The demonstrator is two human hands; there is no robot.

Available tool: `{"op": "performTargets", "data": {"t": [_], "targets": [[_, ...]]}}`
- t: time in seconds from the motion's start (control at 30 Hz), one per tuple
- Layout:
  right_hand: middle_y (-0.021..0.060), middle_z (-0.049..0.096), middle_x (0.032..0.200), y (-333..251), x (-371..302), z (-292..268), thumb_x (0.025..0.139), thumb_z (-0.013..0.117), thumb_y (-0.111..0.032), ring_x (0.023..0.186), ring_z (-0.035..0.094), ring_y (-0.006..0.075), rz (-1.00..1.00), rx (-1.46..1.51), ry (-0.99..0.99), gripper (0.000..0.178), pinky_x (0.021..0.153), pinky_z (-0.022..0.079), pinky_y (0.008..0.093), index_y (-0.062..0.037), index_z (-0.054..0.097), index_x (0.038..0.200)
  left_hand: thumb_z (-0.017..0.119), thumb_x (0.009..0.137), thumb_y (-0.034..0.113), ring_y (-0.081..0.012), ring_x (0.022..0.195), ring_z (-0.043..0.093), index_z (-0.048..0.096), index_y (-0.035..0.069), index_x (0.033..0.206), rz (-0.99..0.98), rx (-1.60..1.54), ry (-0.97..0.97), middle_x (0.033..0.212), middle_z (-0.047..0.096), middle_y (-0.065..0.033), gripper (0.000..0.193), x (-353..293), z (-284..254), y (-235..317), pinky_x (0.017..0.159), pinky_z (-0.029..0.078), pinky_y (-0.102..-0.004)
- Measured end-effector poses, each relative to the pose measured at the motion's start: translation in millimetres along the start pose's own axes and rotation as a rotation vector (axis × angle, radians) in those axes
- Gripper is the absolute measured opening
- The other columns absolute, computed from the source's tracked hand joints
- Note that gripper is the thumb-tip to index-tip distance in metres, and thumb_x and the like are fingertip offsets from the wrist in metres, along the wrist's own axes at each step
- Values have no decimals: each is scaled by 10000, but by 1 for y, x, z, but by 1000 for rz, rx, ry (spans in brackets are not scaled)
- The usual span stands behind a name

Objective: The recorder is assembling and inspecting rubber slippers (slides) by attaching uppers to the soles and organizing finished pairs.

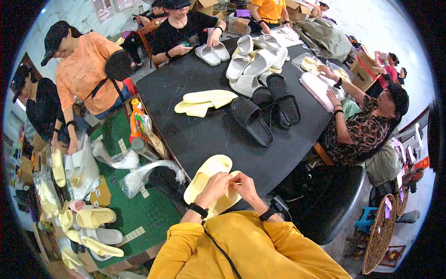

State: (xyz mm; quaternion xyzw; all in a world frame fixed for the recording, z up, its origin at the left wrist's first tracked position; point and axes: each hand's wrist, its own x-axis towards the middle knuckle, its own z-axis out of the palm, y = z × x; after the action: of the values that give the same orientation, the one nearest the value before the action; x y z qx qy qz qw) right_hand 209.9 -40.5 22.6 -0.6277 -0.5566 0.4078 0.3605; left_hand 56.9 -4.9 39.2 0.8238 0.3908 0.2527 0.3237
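Observation:
At the near edge of the black table (200,139), a pair of pale yellow slide slippers (214,166) lies in front of my body. My left hand (214,188) is closed over their straps, its fingers bent. Close against it, my right hand (245,188) is closed too, with its fingertips pinched at the edge of the right-hand slipper. The fingertips of both hands meet there, and any small thing between them is hidden. Farther up the table lie another pale yellow pair (204,102) and several black slides (252,121).
Grey and white slides (260,63) are heaped at the far side. Co-workers sit or stand around the table. On the left, a green table (153,218) bears plastic bags (151,176), an orange bottle (137,120) and more slippers (96,217). A black stool (332,204) stands to my right.

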Motion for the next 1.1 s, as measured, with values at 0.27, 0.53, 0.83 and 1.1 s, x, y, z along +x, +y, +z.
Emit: {"op": "performTargets", "data": {"t": [0.27,0.53,0.83,1.1], "targets": [[98,643,851,-9,-5,2,801,617,-25,812,640,167,27,107,32,121,744,520,288,29,564,895,512,834,60,-356,781,541,537,-8,812,-94,-151,134,790,561,-171,76,-4,6,-2,688,441,-429],[54,619,863,-10,-6,3,824,614,-37,801,603,114,33,216,84,113,720,500,245,12,568,914,519,862,87,-358,762,538,526,-18,814,-116,-179,125,777,549,-174,115,-2,3,-1,667,430,-422],[89,607,900,20,45,-34,790,648,-115,852,597,234,-38,287,168,127,809,470,328,-34,644,888,580,855,115,-145,552,444,554,-6,806,-293,-321,176,647,499,-99,133,-44,-61,37,520,378,-288],[226,408,1202,81,139,-95,792,688,-194,1060,442,360,67,-204,669,568,950,375,396,14,421,1248,615,817,68,-61,644,499,607,25,775,-746,-547,422,720,562,10,60,-208,-202,102,557,401,-205]]}}
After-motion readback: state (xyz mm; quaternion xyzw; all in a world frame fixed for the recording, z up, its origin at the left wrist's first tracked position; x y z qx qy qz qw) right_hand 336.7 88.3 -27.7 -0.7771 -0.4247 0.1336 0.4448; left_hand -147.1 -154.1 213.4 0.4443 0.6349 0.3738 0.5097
